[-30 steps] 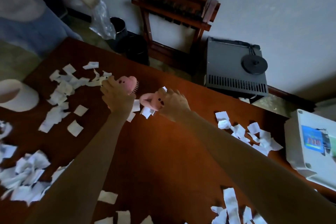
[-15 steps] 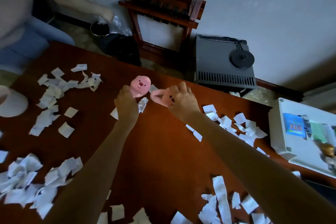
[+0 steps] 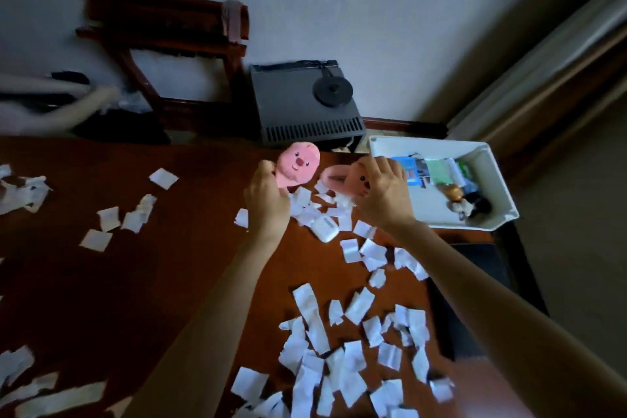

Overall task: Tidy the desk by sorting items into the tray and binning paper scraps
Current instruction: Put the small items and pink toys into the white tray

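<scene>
Pink toys point(image 3: 298, 164) partly hidden by both hands point(image 3: 268, 202)

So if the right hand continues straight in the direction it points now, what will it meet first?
Probably the white tray. The right hand, holding a pink rabbit toy, points up and slightly right toward the tray's near-left corner. Depth is unclear, so it might pass above the rim.

Two pink toys point(image 3: 298, 164), white paper scraps point(image 3: 339, 360) across a reddish-brown desk point(image 3: 135, 282); white tray point(image 3: 498, 180) at 2 o'clock.

Tray point(image 3: 488, 159) sits right of scraps point(image 3: 353, 343) on the desk point(image 3: 118, 282).
</scene>
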Action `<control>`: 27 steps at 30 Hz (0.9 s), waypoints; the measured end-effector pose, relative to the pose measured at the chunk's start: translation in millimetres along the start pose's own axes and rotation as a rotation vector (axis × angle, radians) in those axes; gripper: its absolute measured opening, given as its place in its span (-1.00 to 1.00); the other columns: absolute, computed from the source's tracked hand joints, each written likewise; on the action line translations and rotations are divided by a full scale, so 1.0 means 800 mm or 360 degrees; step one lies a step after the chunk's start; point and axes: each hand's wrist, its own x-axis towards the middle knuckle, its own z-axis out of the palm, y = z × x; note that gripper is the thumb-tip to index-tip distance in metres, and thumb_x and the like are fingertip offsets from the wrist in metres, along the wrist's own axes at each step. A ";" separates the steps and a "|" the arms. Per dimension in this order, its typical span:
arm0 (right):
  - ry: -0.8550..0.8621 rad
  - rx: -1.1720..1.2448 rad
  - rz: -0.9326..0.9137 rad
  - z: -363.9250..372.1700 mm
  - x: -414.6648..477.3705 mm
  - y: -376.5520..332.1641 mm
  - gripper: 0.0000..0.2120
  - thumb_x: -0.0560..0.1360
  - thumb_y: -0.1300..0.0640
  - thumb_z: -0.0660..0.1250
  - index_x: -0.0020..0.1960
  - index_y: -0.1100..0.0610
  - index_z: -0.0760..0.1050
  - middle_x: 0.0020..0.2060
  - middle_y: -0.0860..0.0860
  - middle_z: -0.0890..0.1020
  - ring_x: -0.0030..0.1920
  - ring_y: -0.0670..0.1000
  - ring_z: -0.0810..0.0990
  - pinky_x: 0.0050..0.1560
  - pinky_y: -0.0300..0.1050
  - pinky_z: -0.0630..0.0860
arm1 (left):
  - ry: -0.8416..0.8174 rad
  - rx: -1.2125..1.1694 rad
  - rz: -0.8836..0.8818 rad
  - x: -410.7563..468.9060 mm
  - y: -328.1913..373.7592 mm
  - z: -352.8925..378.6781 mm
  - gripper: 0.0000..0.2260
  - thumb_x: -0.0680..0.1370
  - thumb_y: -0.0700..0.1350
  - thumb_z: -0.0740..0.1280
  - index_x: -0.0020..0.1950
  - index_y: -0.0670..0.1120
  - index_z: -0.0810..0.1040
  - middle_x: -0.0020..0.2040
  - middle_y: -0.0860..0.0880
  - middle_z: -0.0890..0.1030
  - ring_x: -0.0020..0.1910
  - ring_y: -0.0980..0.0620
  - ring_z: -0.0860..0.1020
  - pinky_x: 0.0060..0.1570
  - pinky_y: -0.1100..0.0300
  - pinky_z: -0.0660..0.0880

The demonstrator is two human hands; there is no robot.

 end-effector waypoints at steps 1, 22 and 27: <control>0.0018 -0.0007 0.0042 -0.005 -0.006 0.023 -0.56 0.36 0.23 0.40 0.22 0.21 0.43 0.14 0.20 0.53 0.18 0.24 0.43 0.25 0.09 0.32 | -0.0048 -0.0005 0.0025 -0.006 0.016 0.014 -0.80 0.54 -0.36 0.20 0.16 -0.29 0.43 0.16 -0.21 0.55 0.18 -0.17 0.50 0.06 0.05 0.45; -0.0543 0.0205 0.0282 0.009 -0.017 0.276 -0.48 0.40 0.31 0.30 0.35 0.16 0.36 0.30 0.17 0.40 0.31 0.22 0.33 0.38 0.03 0.25 | -0.0842 0.0680 0.0517 -0.007 0.172 0.245 -0.64 0.50 -0.42 0.12 0.28 -0.22 0.31 0.22 -0.19 0.52 0.22 -0.21 0.47 0.12 0.00 0.37; -0.0390 0.0562 0.0358 0.009 -0.018 0.296 -0.54 0.38 0.35 0.32 0.27 0.20 0.48 0.23 0.19 0.50 0.24 0.17 0.48 0.27 -0.01 0.43 | -0.0929 0.0687 0.0493 -0.002 0.179 0.286 -0.64 0.49 -0.42 0.11 0.27 -0.22 0.31 0.25 -0.18 0.49 0.28 -0.16 0.43 0.15 0.04 0.32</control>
